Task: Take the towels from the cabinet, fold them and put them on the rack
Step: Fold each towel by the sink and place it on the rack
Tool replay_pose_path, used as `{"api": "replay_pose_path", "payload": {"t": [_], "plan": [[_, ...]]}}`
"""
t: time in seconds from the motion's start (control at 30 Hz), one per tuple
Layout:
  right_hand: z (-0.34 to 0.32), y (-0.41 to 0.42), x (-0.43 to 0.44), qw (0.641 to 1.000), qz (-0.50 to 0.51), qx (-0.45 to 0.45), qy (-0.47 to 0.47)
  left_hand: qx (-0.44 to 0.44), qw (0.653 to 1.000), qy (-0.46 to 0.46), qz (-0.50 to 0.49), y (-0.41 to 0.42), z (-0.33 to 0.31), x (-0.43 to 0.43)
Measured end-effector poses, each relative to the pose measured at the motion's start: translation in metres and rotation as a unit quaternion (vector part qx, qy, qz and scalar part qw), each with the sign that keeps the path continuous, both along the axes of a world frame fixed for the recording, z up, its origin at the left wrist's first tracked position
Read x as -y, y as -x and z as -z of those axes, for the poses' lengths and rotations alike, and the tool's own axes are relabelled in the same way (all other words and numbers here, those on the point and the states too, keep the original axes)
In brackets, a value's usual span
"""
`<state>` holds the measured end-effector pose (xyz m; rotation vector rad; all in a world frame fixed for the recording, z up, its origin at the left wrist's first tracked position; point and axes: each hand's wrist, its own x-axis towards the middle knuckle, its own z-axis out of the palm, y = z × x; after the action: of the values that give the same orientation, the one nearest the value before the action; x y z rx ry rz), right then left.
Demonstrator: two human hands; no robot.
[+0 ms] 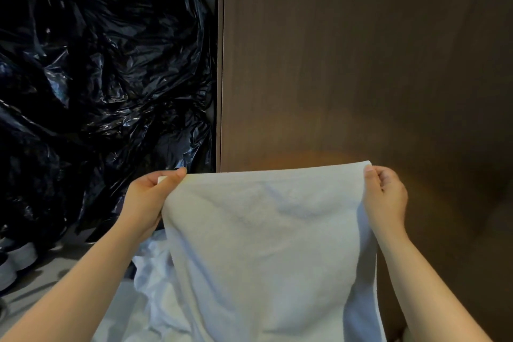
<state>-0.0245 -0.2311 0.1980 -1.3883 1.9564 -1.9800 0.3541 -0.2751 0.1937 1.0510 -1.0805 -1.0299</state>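
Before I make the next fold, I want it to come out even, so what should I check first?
1. Left hand pinches the white towel at its top left corner: ok.
2. Right hand pinches the top right corner: ok.
3. Top edge stretched straight between both hands: ok.
4. Bottom edge hanging even: cannot tell, it runs out of frame.
5. Towel clear of the crumpled white cloth below it: cannot tell, they overlap in this view.
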Motion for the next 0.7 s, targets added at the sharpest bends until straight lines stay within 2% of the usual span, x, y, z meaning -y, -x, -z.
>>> {"api": "replay_pose_path", "payload": {"t": [0.13,0.23,0.4,0.53,0.7], "plan": [[0.019,0.009,0.005,0.997,0.006,-0.002,-0.073,0.086,0.995,0.005,0.045,0.001,0.002,-0.011],[0.026,0.007,0.005,0.994,0.005,-0.022,-0.109,0.113,0.992,0.011,0.058,0.011,0.0,-0.024],[0.04,-0.006,0.0,0.986,0.002,-0.068,-0.149,0.098,0.994,-0.003,0.054,0.031,0.004,-0.041],[0.056,-0.012,-0.002,0.98,0.005,-0.071,-0.188,0.104,0.993,0.002,0.061,0.047,0.004,-0.054],[0.072,-0.006,-0.001,0.972,0.017,-0.048,-0.228,0.088,0.984,-0.054,0.143,0.043,0.005,-0.059]]}}
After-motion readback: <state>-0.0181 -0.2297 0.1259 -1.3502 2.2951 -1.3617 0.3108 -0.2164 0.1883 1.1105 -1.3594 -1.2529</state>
